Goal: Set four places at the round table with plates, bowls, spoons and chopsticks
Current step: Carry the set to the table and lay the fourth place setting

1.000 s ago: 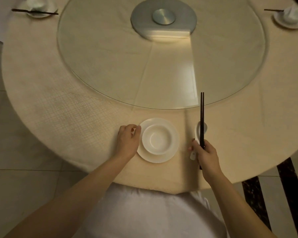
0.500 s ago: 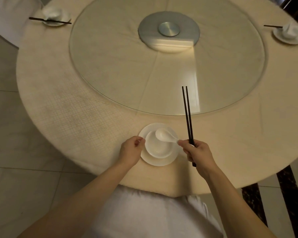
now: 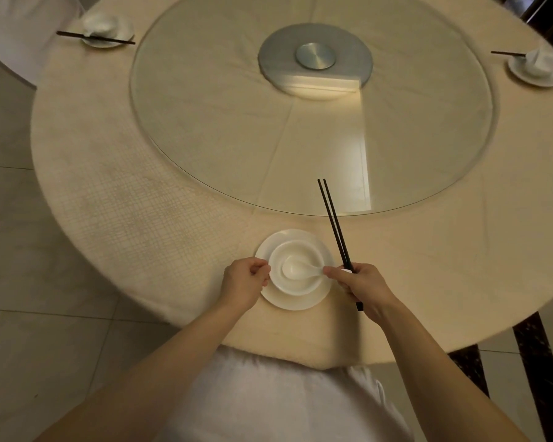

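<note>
One spoon (image 3: 296,269) has just entered the bowl (image 3: 296,250); right hand (image 3: 361,285) pinches it plus chopsticks (image 3: 332,218), left hand (image 3: 241,282) pinches plate (image 3: 294,302); chopsticks remain.

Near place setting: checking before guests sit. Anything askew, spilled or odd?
Nothing spilled or damaged. The bowl sits on its plate, spoon inside; only the chopsticks are not yet laid down, held in the right hand.

Both bare forearms reach forward, converging slightly. The left hand (image 3: 245,282) has its fingers curled at the left rim of the plate (image 3: 296,302), though any grip is unclear. The right hand (image 3: 361,283) clasps the chopsticks (image 3: 332,218) and pinches the handle of the spoon (image 3: 296,269).
</note>
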A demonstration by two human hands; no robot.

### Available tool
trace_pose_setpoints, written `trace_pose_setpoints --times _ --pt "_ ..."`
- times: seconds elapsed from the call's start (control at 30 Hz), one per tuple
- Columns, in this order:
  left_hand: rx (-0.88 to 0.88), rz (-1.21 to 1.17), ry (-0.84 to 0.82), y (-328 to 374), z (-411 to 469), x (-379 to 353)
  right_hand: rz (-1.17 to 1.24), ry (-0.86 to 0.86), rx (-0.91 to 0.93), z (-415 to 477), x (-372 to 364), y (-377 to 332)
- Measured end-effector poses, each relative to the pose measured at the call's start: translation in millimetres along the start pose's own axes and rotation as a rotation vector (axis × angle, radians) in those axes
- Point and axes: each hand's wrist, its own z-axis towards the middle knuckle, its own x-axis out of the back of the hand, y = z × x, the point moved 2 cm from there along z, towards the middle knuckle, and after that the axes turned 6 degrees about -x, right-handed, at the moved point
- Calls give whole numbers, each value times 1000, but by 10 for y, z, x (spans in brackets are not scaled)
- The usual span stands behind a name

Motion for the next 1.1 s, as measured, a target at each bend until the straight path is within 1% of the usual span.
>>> trace_pose_setpoints --times 0.23,0.33,0.43,0.5,0.57,0.6,0.63,0.7,0.77,0.83,0.87,0.93,1.1 --pt "-6 -28 3 -22 -47 39 -32 1 15 13 12 -30" --pt "0 -37 23 -78 -86 96 -39 29 19 7 65 -4" --pt "8 29 78 -137 -173 200 -19 107 2 -50 187 85" --pt "-6 76 135 -139 -270 251 49 149 -36 -101 290 192" --pt "-40 83 152 -92 -380 235 214 119 -59 -136 326 333" --pt "-68 68 115 -37 -434 189 318 93 -49 -174 313 388" --pt "-92 48 40 22 -485 114 412 69 -31 -225 282 427" --pt "-102 13 -204 156 -582 -119 541 20 -7 -352 188 462" --pt "-40 -61 -466 275 -686 -411 616 -29 -10 -488 74 463" --pt "63 -179 -631 362 -786 -666 650 -56 -5 -618 -35 439" --pt "106 -243 -673 397 -832 -764 646 -60 -8 -678 -84 425" --pt "165 -338 -696 440 -894 -899 619 -61 -23 -784 -155 407" --pt "235 -436 -702 399 -967 -1013 480 -22 25 -918 -189 469"
